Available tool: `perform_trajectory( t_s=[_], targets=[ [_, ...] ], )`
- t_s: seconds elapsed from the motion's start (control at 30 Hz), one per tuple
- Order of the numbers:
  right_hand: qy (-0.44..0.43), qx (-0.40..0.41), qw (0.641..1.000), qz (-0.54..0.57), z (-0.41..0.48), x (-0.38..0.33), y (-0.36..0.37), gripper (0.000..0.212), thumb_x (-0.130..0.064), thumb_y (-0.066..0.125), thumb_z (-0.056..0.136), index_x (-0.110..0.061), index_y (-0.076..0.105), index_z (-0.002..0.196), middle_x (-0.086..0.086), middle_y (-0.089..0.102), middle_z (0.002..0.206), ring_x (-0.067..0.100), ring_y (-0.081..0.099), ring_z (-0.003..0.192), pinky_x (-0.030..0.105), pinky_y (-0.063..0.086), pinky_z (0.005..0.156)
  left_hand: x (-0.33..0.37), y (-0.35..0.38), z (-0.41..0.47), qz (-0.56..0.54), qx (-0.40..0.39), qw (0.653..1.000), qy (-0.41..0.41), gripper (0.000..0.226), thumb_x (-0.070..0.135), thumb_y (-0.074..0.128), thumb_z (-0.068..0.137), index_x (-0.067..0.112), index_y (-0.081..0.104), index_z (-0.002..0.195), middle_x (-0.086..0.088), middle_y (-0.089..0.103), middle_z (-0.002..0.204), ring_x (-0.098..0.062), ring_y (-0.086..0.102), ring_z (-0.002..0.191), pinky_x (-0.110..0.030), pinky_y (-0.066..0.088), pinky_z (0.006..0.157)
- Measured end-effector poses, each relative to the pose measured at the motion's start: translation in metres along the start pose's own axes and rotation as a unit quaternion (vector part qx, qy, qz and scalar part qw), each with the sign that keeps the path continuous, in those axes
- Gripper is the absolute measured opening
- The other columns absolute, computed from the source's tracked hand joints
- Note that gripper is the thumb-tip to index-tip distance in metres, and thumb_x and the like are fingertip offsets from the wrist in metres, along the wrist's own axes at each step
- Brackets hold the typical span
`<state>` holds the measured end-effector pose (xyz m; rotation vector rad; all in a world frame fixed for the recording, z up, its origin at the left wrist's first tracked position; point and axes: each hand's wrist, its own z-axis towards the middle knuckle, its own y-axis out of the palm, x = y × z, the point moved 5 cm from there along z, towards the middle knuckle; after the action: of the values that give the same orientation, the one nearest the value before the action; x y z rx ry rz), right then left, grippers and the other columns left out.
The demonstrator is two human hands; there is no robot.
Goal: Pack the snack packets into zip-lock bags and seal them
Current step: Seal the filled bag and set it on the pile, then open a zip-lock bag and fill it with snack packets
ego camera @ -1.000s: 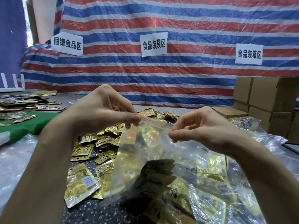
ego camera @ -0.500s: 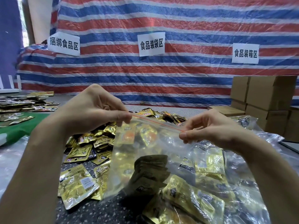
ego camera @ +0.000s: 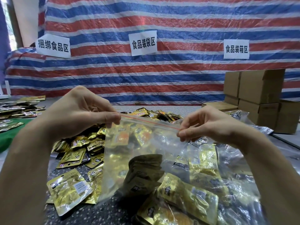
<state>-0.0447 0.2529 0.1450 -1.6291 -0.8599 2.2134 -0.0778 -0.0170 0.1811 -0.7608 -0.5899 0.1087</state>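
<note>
1. The zip-lock bag (ego camera: 146,159) hangs between the left hand (ego camera: 84,114) and the right hand (ego camera: 209,125), which pinch its top. It blocks the middle.
2. Left of it and under it, a heap of gold snack packets (ego camera: 78,153) covers the bench (ego camera: 100,211). Only a small speckled patch at the front is bare.
3. On the right, full clear bags (ego camera: 235,184) lie piled close together.
4. Behind those, cardboard boxes (ego camera: 259,95) stand stacked high.
5. A grey strip (ego camera: 126,108) of bench by the striped sheet (ego camera: 146,75) is bare.
6. The air above both hands is open, so a hand could pass over the bag there.
</note>
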Motion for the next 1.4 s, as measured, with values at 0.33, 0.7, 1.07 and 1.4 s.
perform_trajectory(
  t_s=[0.33,0.7,1.07,1.4],
  targets=[
    [0.015,0.059,0.996,-0.072,0.000,0.005,-0.009,0.037,-0.052,0.078,0.058,-0.016,0.074,0.064,0.002,0.072,0.064,0.012,0.061,0.057,0.028,0.049,0.055,0.005,0.001,0.005,0.051,0.011,0.999,-0.014,0.013,0.045,0.068,0.073,0.038,0.078,0.077,0.006,0.072,0.068,-0.010,0.065,0.063,-0.022,0.051,0.054],
    [0.075,0.185,0.976,-0.090,-0.006,-0.002,-0.013,0.036,-0.038,0.083,0.074,-0.015,0.062,0.093,0.001,0.074,0.064,0.014,0.066,0.047,0.026,0.051,0.044,0.021,0.018,0.024,0.015,0.221,0.971,-0.087,0.021,0.015,0.073,0.086,0.010,0.073,0.066,-0.006,0.066,0.055,-0.016,0.058,0.039,-0.019,0.040,0.034],
    [0.050,0.053,0.993,-0.094,0.017,-0.024,0.074,0.024,-0.032,0.066,0.094,-0.020,0.063,0.114,0.008,0.072,0.100,0.026,0.073,0.083,0.036,0.060,0.061,0.048,0.074,0.037,-0.097,0.246,0.963,-0.059,0.025,0.019,0.070,0.090,0.014,0.074,0.066,0.000,0.069,0.059,-0.006,0.054,0.044,-0.013,0.038,0.043],
    [0.036,0.352,0.883,0.308,0.005,0.020,-0.029,0.012,-0.010,0.055,0.101,-0.014,0.066,0.097,0.011,0.075,0.086,0.027,0.075,0.065,0.031,0.058,0.050,0.054,0.095,0.043,-0.054,0.139,0.988,-0.047,0.020,0.041,0.067,0.085,0.029,0.071,0.101,0.016,0.070,0.086,0.000,0.065,0.083,-0.018,0.054,0.066]
  ],
)
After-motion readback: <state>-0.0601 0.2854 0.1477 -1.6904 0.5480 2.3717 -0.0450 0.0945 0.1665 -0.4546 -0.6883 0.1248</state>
